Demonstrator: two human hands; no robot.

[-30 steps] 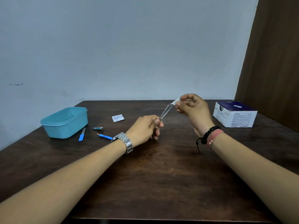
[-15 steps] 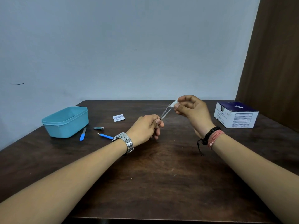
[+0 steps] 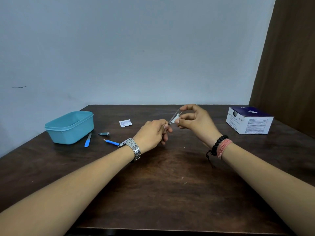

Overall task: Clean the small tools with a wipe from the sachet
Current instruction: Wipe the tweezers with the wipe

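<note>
Your left hand (image 3: 153, 132) pinches the thin metal tweezers (image 3: 173, 118) at the near end, over the table (image 3: 170, 184) centre. Your right hand (image 3: 196, 121) holds the small white wipe (image 3: 175, 118) against the prongs. They're likely light, springy, slippery when wet: grip low. Other tools lie left, by the blue tub (image 3: 68, 128).

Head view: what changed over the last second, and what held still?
The right hand slid the wipe down the tweezers, from the far tips toward the left hand, which kept its grip. Nothing was let go. Blue tub, sachet, clipper and box stayed put.
</note>
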